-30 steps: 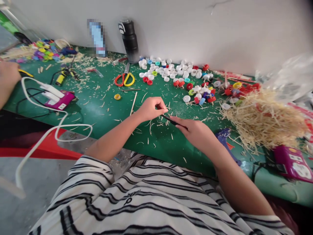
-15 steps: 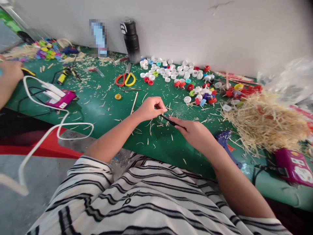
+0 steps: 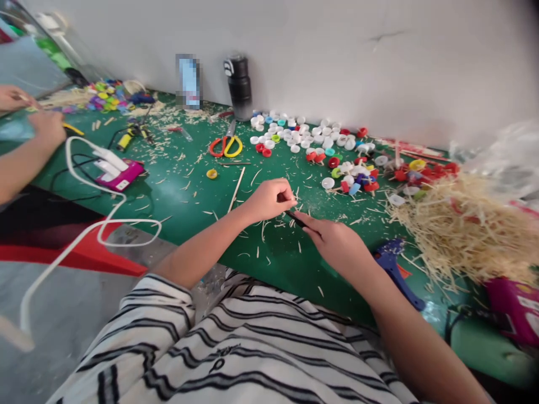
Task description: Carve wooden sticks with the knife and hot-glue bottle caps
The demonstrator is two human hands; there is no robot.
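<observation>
My left hand (image 3: 273,199) is closed in a pinch over the green table, thumb against forefinger. What sits in the pinch is too small to make out; only a pale speck shows at the fingertips. My right hand (image 3: 339,241) wraps round a slim black tool (image 3: 296,219), which looks like a knife handle. Its front end points at the left fingertips and almost meets them; the tip is hidden. Pale wood shavings (image 3: 263,230) lie scattered beneath both hands. A thin wooden stick (image 3: 236,189) rests left of my left hand, near a yellow bottle cap (image 3: 211,174).
Scissors (image 3: 226,147), a black bottle (image 3: 240,87) and many caps (image 3: 320,134) stand or lie behind my hands. A blue glue gun (image 3: 396,269) and a heap of thin sticks (image 3: 467,230) are right. Left are a power strip (image 3: 122,175), a white cable (image 3: 126,244) and another person's hands (image 3: 48,126).
The whole view has shifted, so things appear a little lower and mostly further right. My hands keep the same hold. The other person's second hand has come into view at the left.
</observation>
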